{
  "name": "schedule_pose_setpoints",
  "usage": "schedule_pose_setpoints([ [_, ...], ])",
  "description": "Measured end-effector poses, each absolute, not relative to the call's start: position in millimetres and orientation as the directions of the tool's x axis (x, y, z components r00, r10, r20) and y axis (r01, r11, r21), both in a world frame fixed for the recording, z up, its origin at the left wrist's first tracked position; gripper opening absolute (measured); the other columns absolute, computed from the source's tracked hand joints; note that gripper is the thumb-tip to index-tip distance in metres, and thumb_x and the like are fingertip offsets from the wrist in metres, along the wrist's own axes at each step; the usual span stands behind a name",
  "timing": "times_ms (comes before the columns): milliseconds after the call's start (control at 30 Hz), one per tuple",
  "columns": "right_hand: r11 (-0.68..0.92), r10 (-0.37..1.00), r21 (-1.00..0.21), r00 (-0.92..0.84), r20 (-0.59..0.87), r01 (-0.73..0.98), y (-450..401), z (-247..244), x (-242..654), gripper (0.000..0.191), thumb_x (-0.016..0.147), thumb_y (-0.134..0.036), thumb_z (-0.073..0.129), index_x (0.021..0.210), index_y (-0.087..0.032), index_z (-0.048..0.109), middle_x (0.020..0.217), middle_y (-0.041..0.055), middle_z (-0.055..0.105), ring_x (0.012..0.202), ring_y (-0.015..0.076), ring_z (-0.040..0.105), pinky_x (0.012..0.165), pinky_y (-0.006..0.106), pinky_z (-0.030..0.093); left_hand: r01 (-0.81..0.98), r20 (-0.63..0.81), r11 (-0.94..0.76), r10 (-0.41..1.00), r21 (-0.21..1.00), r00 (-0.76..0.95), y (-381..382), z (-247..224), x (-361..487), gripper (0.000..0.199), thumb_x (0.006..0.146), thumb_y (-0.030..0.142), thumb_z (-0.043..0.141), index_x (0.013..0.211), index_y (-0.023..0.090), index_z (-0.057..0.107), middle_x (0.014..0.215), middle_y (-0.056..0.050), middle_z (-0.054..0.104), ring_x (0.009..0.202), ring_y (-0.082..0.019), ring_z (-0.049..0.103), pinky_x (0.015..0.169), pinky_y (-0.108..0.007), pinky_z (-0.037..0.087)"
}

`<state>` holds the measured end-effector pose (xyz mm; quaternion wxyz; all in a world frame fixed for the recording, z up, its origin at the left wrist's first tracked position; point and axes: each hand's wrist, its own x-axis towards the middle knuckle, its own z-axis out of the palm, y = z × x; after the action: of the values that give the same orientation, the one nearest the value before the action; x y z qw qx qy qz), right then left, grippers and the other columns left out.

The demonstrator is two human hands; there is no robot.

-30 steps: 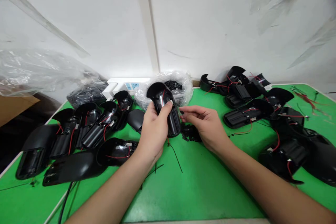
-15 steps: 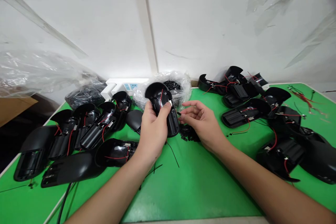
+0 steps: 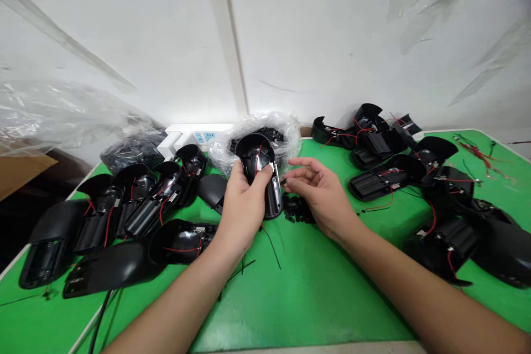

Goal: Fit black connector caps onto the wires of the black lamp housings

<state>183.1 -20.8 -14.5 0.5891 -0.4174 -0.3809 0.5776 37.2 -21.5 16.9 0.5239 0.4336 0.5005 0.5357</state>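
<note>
Head view: left hand (image 3: pixel 244 203) closes around a black housing (image 3: pixel 272 199), right hand (image 3: pixel 321 194) pinches a small black piece (image 3: pixel 284 182).

Held housing (image 3: pixel 251 156), in the left hand (image 3: pixel 244 202): glossy black, with a red lead (image 3: pixel 259 156) inside and a whitish strip (image 3: pixel 273 170) along one side. Small part (image 3: pixel 284 182), at the fingertips of the right hand (image 3: pixel 326 196): black, as are the loose pieces (image 3: pixel 293 208) beside that hand. Surface (image 3: pixel 323 293), beneath both hands: plain bright green. Left-side housings (image 3: pixel 118 266), left of the hands: matt black outside, glossy black inside, red wires (image 3: pixel 108 227). Right-side housings (image 3: pixel 504 249), right of the hands: black, red wiring (image 3: pixel 433 218). Power strip (image 3: pixel 182 141), beyond the left hand: white, light blue socket panels (image 3: pixel 209 136). Bag (image 3: pixel 293 145), beyond the hands: transparent, black contents (image 3: pixel 271 133). Wall (image 3: pixel 315 38) behind: off-white.
</note>
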Motion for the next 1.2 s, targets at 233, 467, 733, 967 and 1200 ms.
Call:
schedule_pose_setpoints([
  [233,0.009,0.997,-0.936,0.073,-0.019,-0.352,-20.6,-15.9,183.3,0.047,0.069,-0.029,0.088,0.111,-0.019,0.068,0.085,0.0006,0.074,0.071,0.0129,0.065,0.073,0.029,0.053,-0.181,-0.124,0.111,0.99,0.977,-0.067,-22.3,17.9,40.7,0.041,0.082,0.04,0.079,0.115,0.023,0.062,0.104,-0.002,0.071,0.083,-0.014,0.066,0.076,-0.026,0.052],
  [467,0.017,0.997,-0.931,0.073,-0.01,-0.365,-21.3,-12.4,183.9,0.043,0.07,-0.03,0.089,0.109,-0.019,0.072,0.086,0.0008,0.074,0.074,0.0136,0.067,0.073,0.029,0.054,-0.188,-0.161,0.15,0.986,0.971,-0.04,-24.2,21.0,41.8,0.042,0.08,0.038,0.079,0.115,0.022,0.063,0.103,-0.003,0.072,0.085,-0.015,0.066,0.077,-0.026,0.051],
  [733,0.046,0.997,-0.935,0.071,0.023,-0.351,-23.1,-10.7,185.3,0.04,0.073,-0.03,0.088,0.109,-0.02,0.075,0.087,0.0011,0.074,0.073,0.0135,0.065,0.073,0.03,0.054,-0.121,-0.175,0.17,0.984,0.978,-0.033,-25.2,21.4,41.5,0.037,0.078,0.033,0.08,0.109,0.018,0.066,0.096,-0.002,0.07,0.078,-0.011,0.059,0.074,-0.023,0.048],
  [967,0.041,0.997,-0.926,0.072,0.015,-0.375,-23.7,-10.8,184.9,0.039,0.073,-0.029,0.089,0.109,-0.018,0.076,0.085,0.0011,0.075,0.071,0.0119,0.066,0.071,0.027,0.054,-0.048,-0.175,0.174,0.984,0.984,-0.019,-25.5,20.5,41.5,0.034,0.079,0.034,0.078,0.106,0.019,0.066,0.094,-0.001,0.069,0.079,-0.012,0.059,0.076,-0.025,0.047],
  [1200,0.032,0.998,-0.899,0.068,0.002,-0.436,-25.3,-10.3,184.3,0.036,0.072,-0.027,0.091,0.104,-0.018,0.078,0.084,0.0014,0.077,0.07,0.0108,0.067,0.071,0.025,0.056,-0.018,-0.15,0.15,0.988,0.989,-0.02,-23.0,18.2,40.4,0.031,0.079,0.034,0.077,0.104,0.018,0.066,0.094,-0.001,0.069,0.082,-0.012,0.059,0.08,-0.027,0.047],
])
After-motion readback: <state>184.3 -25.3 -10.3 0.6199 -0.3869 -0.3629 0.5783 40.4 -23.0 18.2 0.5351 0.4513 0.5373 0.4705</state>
